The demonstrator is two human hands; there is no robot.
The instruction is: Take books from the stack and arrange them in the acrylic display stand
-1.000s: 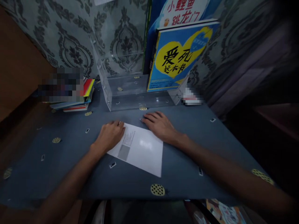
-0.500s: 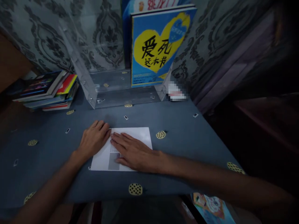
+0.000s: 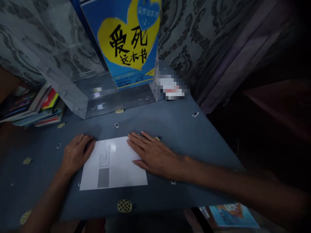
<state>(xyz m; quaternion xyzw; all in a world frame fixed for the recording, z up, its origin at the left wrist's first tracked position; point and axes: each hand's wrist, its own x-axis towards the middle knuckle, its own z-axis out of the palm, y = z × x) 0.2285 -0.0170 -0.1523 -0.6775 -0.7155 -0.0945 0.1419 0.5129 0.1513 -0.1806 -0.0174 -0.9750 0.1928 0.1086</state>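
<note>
A white sheet of paper (image 3: 123, 163) with small grey print and a grey block lies flat on the cloth-covered table (image 3: 170, 119). My left hand (image 3: 76, 152) is closed at the paper's upper left corner, thumb and forefinger drawn together there, its other fingers curled. My right hand (image 3: 153, 155) lies flat and open over the paper's right edge, palm down, fingers stretched toward the upper right corner; it grips nothing.
Behind the paper stands a clear acrylic rack (image 3: 81, 106) holding a blue and yellow book (image 3: 131, 71). Stacked books (image 3: 43, 106) lie at the left. A blurred white item (image 3: 172, 89) sits right of the rack. Below the table's front edge is a colourful booklet (image 3: 233, 215).
My right hand has slid rightward across the paper to its right edge, uncovering the print. My left hand stays at the upper left corner. The view has shifted.
</note>
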